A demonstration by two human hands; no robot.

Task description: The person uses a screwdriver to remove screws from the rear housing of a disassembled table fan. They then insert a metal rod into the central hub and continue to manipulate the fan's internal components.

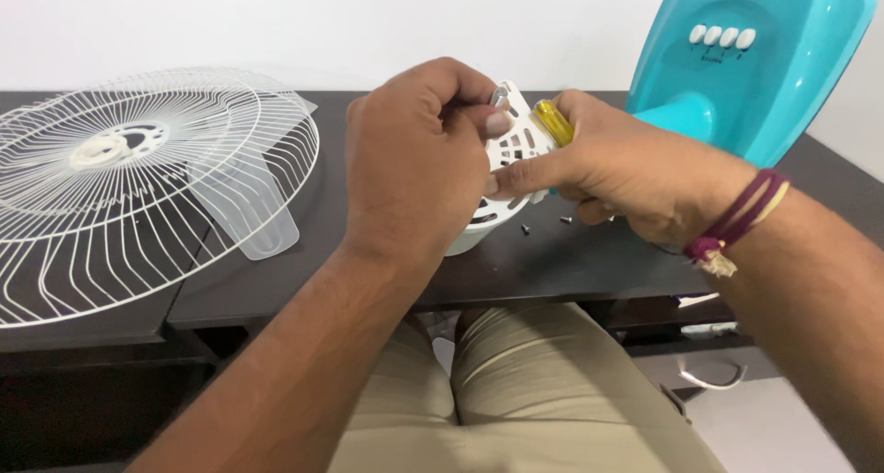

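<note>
1. My left hand (pixel 414 151) closes around a white vented plastic cover (pixel 511 151), thumb and fingers pinched on its upper rim beside a small metal part I cannot identify.
2. My right hand (pixel 612 174) is curled shut on a screwdriver (pixel 553 121) with a yellow handle, while its forefinger stretches across the cover's slotted face.
3. The cover sits at the front edge of the dark table (pixel 589 261), near the middle, its lower rim touching the top.
4. A few small dark screws (pixel 543 224) lie loose on the table just below my right hand.
5. A white wire fan guard (pixel 138 187) with a clear blade (pixel 249 210) resting on it fills the left end.
6. A turquoise fan base (pixel 755 68) stands at the back right corner.
</note>
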